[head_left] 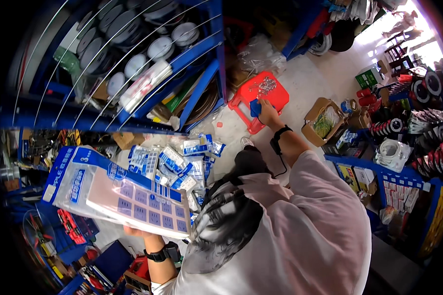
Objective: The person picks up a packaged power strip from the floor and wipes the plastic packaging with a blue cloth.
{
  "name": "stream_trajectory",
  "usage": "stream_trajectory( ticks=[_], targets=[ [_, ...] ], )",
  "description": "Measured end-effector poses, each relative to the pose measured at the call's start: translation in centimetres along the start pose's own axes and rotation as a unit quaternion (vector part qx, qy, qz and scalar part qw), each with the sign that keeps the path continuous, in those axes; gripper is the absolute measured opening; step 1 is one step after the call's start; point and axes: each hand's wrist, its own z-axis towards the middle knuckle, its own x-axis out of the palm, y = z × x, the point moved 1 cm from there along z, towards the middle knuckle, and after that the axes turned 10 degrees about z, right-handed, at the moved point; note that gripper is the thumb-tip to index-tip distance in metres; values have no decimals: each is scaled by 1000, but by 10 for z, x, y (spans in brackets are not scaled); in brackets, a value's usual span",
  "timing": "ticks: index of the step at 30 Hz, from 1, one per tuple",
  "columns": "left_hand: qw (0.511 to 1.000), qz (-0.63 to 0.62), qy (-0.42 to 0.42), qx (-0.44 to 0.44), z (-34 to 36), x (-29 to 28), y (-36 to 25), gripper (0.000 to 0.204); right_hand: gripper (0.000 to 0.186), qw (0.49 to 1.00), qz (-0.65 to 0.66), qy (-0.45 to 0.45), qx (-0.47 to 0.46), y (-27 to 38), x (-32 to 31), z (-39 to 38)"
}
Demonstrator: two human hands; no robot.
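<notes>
My left hand (139, 232) is closed on the lower edge of a packaged power strip (147, 205), white with several blue socket panels, in a clear bag with a blue header. The pack is tilted across my left side and hides most of the fingers. Out ahead, my right hand (268, 114) grips a small blue object (255, 107) whose kind I cannot make out. That hand is over the near part of a red plastic stool (279, 101). A heap of small silvery metal pieces (266, 86) lies on the stool's seat, just beyond the fingers.
Several blue-and-white packs (174, 164) lie in a pile on the floor ahead of me. A wire-fronted blue rack (194, 54) with reels stands at the left. An open cardboard box (322, 120) holds yellow-green strands at the right. Stocked shelves (403, 179) line the right side.
</notes>
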Motion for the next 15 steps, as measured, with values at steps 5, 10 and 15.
stream_trajectory(
  ticks=[5, 10, 15],
  targets=[
    [999, 0, 15, -34, 31, 45, 36, 80, 53, 998, -58, -31, 25, -70, -5, 63],
    [997, 42, -34, -47, 56, 102, 76, 79, 60, 994, -104, 31, 15, -106, 21, 102],
    [996, 56, -41, -57, 81, 145, 93, 79, 43, 913, 278, 273, -122, 30, 5, 147]
  ],
)
